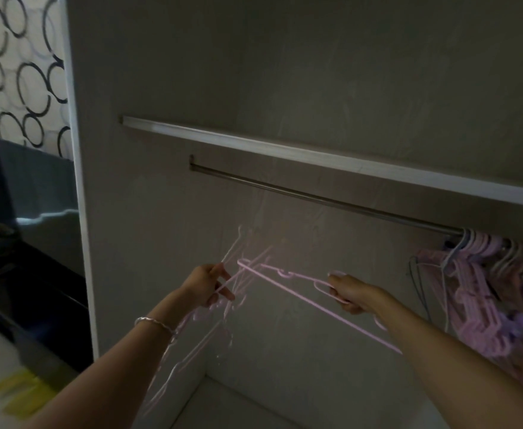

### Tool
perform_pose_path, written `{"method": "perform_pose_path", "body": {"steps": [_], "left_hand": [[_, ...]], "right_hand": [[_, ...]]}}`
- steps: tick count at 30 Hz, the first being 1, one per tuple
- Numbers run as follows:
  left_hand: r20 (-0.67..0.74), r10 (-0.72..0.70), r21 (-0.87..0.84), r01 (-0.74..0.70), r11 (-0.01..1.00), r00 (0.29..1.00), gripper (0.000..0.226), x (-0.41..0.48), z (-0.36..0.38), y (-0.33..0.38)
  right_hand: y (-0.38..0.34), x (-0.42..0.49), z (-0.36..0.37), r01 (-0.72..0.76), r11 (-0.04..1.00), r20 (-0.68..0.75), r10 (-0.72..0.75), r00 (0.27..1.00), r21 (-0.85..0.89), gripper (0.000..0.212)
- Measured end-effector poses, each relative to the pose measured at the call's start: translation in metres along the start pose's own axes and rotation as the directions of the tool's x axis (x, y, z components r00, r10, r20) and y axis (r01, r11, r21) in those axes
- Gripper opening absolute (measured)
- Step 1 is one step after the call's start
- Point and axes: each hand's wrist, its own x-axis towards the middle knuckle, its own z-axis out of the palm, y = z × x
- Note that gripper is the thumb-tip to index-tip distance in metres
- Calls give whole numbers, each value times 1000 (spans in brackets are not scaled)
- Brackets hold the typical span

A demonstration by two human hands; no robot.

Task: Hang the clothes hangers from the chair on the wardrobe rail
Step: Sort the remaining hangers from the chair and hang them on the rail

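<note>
Inside the wardrobe a metal rail [316,198] runs from upper left down to the right, under a white shelf [285,151]. My left hand [209,284] grips a blurred bunch of pink hangers [192,342] that hangs below it. My right hand [351,294] holds a single pink hanger [288,284] by its hook end, its bar slanting between my two hands, below the rail. Several pink and a few pale blue hangers [483,274] hang bunched at the right end of the rail.
The wardrobe's left side panel [82,212] stands close to my left arm. Beyond it are a dark cabinet [22,243] and a curtain with ring patterns [15,66]. The wardrobe floor [254,407] lies below my arms.
</note>
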Motion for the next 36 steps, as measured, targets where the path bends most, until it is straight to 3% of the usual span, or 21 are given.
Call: {"method": "perform_pose_path", "body": {"steps": [3, 7, 10, 16, 18, 23, 25, 27, 29, 33, 36], "left_hand": [[-96, -5, -66, -1, 998, 995, 34, 8, 3, -4], [-198, -30, -160, -2, 987, 980, 30, 16, 14, -6], [-205, -21, -191, -19, 981, 979, 31, 21, 30, 0], [-140, -26, -248, -10, 969, 990, 34, 33, 72, 19], [-132, -32, -247, -2, 969, 991, 34, 36, 84, 24], [-179, -70, -314, 10, 949, 981, 36, 40, 109, 28], [-231, -102, -344, 17, 939, 967, 37, 42, 112, 24], [-253, -100, -349, 6, 937, 962, 41, 43, 117, 23], [-186, -95, -328, 29, 944, 978, 40, 39, 119, 24], [-27, -33, -266, 25, 964, 999, 38, 24, 126, 36], [-110, 35, -293, -66, 954, 993, 36, 20, 129, 44]], "right_hand": [[3, -2, 2, 33, 994, -17, -32, 999, 103, 46], [2, -5, -1, 94, 952, -142, -55, 988, 292, 42], [0, -6, -5, 116, 893, -205, -28, 978, 435, 42], [-8, -15, -12, 182, 859, -334, -14, 943, 478, 30], [-6, -19, -10, 190, 808, -299, -19, 954, 558, 23], [8, -35, 1, 1, 633, -38, 45, 998, 774, 17], [13, -39, 6, -15, 706, -20, 41, 999, 708, 13], [15, -39, 8, 50, 829, -121, 22, 992, 557, 10], [12, -34, 13, 127, 897, -231, -29, 973, 423, 11], [1, -31, 35, 205, 968, -206, -172, 963, 148, 31], [-7, -36, 53, 246, 964, -171, -261, 950, -102, 32]]}}
